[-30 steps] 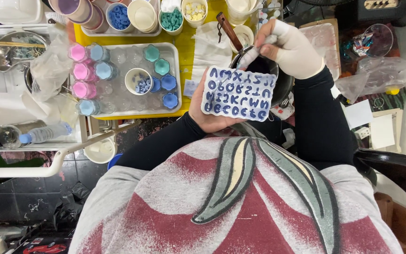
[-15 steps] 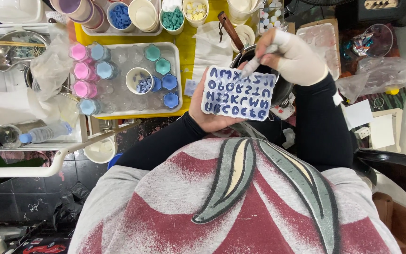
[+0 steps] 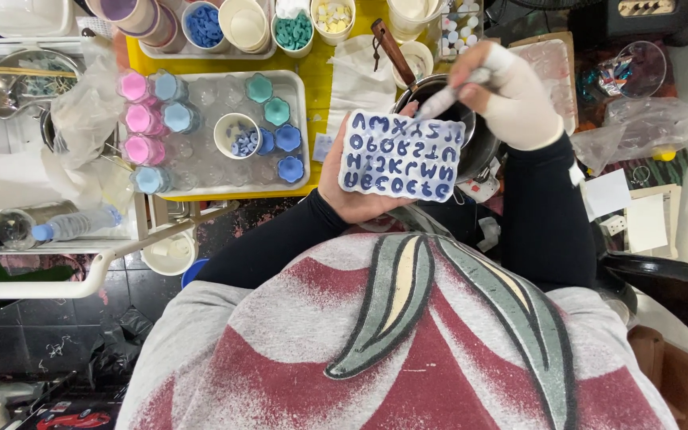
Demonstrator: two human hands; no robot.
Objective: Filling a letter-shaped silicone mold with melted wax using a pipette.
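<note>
Cluttered yellow bench below me: one clear tray holding ten small coloured moulds — pink, blue, teal. My left hand grips one white letter mould above my lap; my gloved right hand pinches a slim tool at its top edge.

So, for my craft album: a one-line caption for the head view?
Left hand holds a letter mould; gloved right hand works a tool over it.
</note>
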